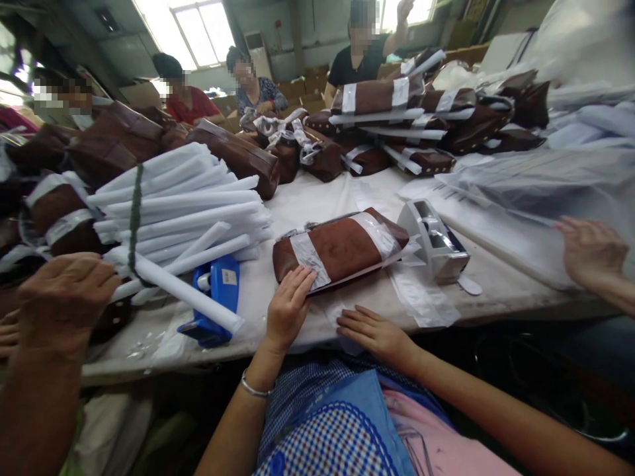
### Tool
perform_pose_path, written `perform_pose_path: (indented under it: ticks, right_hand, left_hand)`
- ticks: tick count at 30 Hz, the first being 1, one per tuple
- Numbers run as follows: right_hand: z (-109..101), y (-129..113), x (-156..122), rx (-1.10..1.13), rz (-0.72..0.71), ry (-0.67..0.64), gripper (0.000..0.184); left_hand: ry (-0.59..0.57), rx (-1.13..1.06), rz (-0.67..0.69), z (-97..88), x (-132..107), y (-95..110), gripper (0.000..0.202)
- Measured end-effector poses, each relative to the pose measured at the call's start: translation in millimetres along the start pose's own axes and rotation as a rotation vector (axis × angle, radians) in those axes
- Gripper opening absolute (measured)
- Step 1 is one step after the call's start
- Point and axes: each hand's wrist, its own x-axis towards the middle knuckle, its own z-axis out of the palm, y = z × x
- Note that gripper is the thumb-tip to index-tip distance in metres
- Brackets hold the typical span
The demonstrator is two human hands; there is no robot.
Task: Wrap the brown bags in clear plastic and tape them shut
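Observation:
A brown leather bag (342, 246) with white paper bands and clear film lies on the white table (317, 198) in front of me. My left hand (289, 309), a bracelet on its wrist, rests its fingertips on the bag's near left corner, fingers loosely stretched and holding nothing. My right hand (373, 332) lies flat and open on the table edge, on a scrap of clear film just below the bag.
A silver tape dispenser (436, 241) stands right of the bag and a blue one (214, 301) to its left. White paper rolls (183, 211) are stacked at the left, wrapped brown bags (421, 119) behind. Co-workers' hands (590, 251) (64, 297) reach in from both sides, and other people sit opposite.

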Motion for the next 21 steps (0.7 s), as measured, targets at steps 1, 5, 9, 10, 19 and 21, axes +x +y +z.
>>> perform_pose_path:
  ticks: [1,5,9,10,19,21]
  right_hand:
    - [3,2,1,0.026,-0.024,0.064,0.039]
    - [10,-3,12,0.094,-0.044,0.195,0.029]
    - [10,-16,24,0.089,-0.068,0.255,0.028]
    - [8,-18,26,0.088,-0.067,0.253,0.028]
    - [-41,-8,52,0.055,-0.116,0.160,0.025]
    - [-48,-4,60,0.031,-0.132,0.171,0.025]
  left_hand:
    - [0.005,0.001,0.005,0.1,0,1,0.056]
    - [0.025,0.006,0.016,1.8,0,3,0.055]
    - [0.050,0.035,0.052,6.5,-3,2,0.052]
    - [0.054,0.045,0.064,8.2,-5,1,0.050]
    - [0.039,0.098,0.097,20.7,-30,8,0.042]
    - [0.016,0.102,0.106,19.7,-30,9,0.042]
